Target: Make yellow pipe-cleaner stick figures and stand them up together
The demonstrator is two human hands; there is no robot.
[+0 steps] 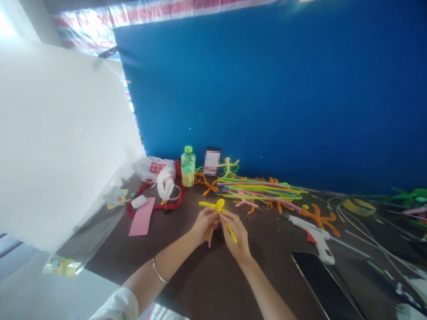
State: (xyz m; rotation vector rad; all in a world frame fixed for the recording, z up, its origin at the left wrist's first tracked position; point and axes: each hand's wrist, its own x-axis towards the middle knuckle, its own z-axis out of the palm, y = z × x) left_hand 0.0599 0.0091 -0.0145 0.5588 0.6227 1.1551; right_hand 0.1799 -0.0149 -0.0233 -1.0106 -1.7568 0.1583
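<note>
A yellow pipe-cleaner figure with a round head and arms spread sideways is held upright between my two hands, above the dark table. My left hand grips its body from the left, fingers closed. On the other side my right hand pinches it, fingers bent, with a yellow stem sticking out below. A pinkish strand end hangs beneath my left fingers. The middle of the figure is hidden by my fingertips. Just behind lies a bundle of coloured pipe cleaners.
A glue gun and a phone lie to the right, beside white cables. Orange pipe-cleaner figures rest near the bundle. A bottle, a plastic bag, pink paper and a white case are left. A blue panel stands behind.
</note>
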